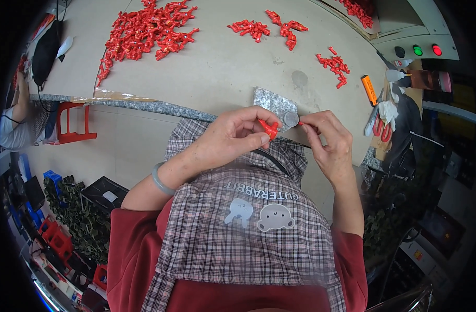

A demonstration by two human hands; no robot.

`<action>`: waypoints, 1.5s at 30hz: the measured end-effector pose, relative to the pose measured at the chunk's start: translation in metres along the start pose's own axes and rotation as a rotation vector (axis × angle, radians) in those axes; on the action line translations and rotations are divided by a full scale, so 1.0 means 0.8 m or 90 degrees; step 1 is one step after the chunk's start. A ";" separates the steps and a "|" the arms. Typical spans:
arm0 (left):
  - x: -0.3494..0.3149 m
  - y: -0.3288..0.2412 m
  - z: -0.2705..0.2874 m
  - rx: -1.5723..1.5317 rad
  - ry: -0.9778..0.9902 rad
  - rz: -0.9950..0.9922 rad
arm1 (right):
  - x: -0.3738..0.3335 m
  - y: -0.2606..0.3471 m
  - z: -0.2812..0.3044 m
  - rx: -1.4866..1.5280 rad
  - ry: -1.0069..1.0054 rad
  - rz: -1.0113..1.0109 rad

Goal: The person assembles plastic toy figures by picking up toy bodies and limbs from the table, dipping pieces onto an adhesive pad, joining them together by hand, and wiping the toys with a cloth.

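Observation:
My left hand (233, 134) is closed on a small red plastic figure (269, 129), held between thumb and fingers near the table's front edge. To its right, my right hand (330, 139) pinches a tiny red part (302, 123); most of it is hidden by the fingertips. Between the two hands is a small round greyish container (291, 119), beside a grey speckled slab (271, 100) at the edge. The red part is close to the container's rim; whether they touch, I cannot tell.
A large pile of red figures (144, 32) covers the far left of the table (217, 73). Smaller red groups lie at the far middle (251, 29) and right (333, 66). An orange marker-like stick (369, 90) and red-handled scissors (386, 132) lie at right. Another person's arm (22, 99) shows at left.

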State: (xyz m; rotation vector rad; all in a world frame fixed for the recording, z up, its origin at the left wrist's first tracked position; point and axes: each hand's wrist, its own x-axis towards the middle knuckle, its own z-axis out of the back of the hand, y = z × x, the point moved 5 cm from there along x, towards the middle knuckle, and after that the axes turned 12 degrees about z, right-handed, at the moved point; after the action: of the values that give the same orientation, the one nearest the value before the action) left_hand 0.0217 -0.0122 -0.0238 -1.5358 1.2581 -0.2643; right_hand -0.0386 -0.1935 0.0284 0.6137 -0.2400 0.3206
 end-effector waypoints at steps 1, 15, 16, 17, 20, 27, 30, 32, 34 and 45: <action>0.000 0.000 -0.001 0.011 0.001 -0.003 | -0.001 -0.005 0.000 0.057 -0.010 -0.071; 0.002 -0.005 0.000 -0.093 0.009 0.009 | -0.023 -0.019 -0.023 0.660 -0.146 -0.325; 0.002 -0.006 0.000 -0.102 0.013 0.007 | -0.022 -0.016 -0.021 0.628 -0.144 -0.306; 0.002 -0.005 0.000 -0.101 0.014 0.007 | -0.022 -0.013 -0.020 0.597 -0.143 -0.288; 0.004 -0.002 0.001 -0.106 0.023 -0.002 | -0.019 -0.002 -0.018 0.548 -0.155 -0.195; 0.004 -0.003 0.000 -0.086 0.005 -0.015 | -0.010 0.012 -0.020 0.385 -0.177 -0.103; 0.004 -0.003 -0.002 -0.082 0.006 -0.018 | -0.009 0.014 -0.021 0.368 -0.169 -0.099; 0.004 -0.004 -0.003 -0.079 0.010 -0.022 | -0.008 0.015 -0.021 0.357 -0.164 -0.093; 0.003 -0.006 -0.004 -0.067 0.022 -0.032 | -0.006 0.016 -0.020 0.346 -0.160 -0.087; -0.002 -0.010 -0.004 0.081 -0.067 -0.070 | -0.004 0.039 -0.019 0.099 -0.199 0.046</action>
State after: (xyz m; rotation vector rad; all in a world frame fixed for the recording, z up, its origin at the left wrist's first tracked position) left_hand 0.0233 -0.0138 -0.0152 -1.4922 1.0560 -0.3238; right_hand -0.0506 -0.1611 0.0318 0.8105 -0.5422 0.3147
